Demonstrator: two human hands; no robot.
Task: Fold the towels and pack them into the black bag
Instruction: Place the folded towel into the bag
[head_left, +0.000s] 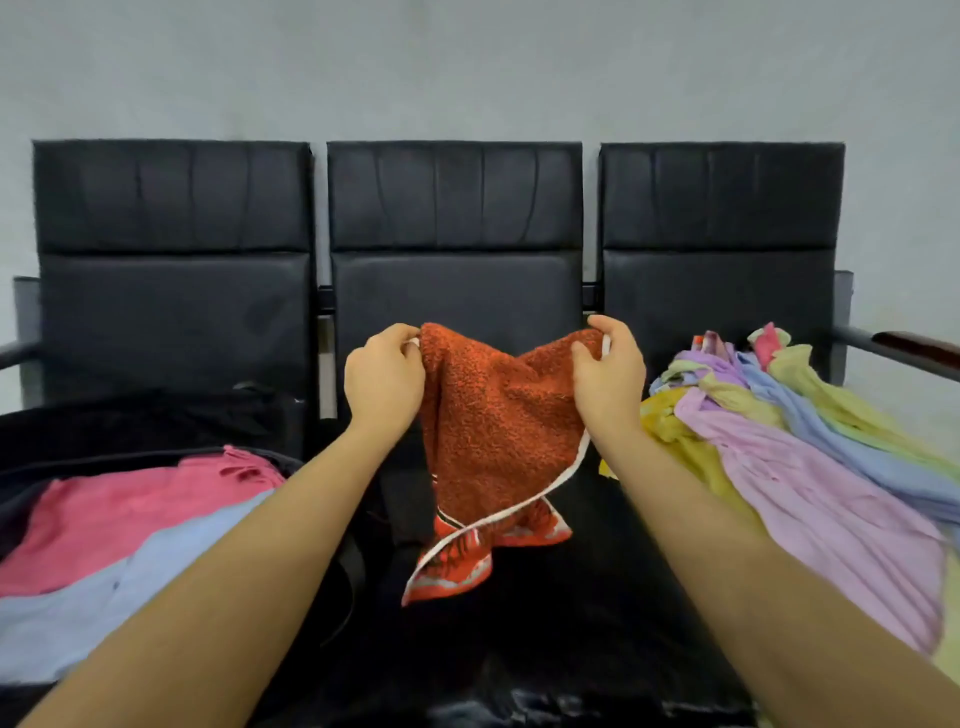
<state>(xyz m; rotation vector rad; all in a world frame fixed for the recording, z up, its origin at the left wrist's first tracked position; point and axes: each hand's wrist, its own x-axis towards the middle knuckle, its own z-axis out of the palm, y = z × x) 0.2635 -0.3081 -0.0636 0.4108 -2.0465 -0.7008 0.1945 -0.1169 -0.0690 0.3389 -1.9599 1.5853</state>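
An orange-red terry towel with a white edge hangs in the air over the middle seat. My left hand pinches its upper left corner and my right hand pinches its upper right corner. The towel sags between them and its lower end trails down to the seat. The open black bag lies on the left seat. Inside it lie a pink towel and a light blue towel.
A loose heap of towels in purple, yellow, blue and green covers the right seat. Three black padded seats stand in a row against a grey wall. A metal armrest with a wooden top juts out at the far right.
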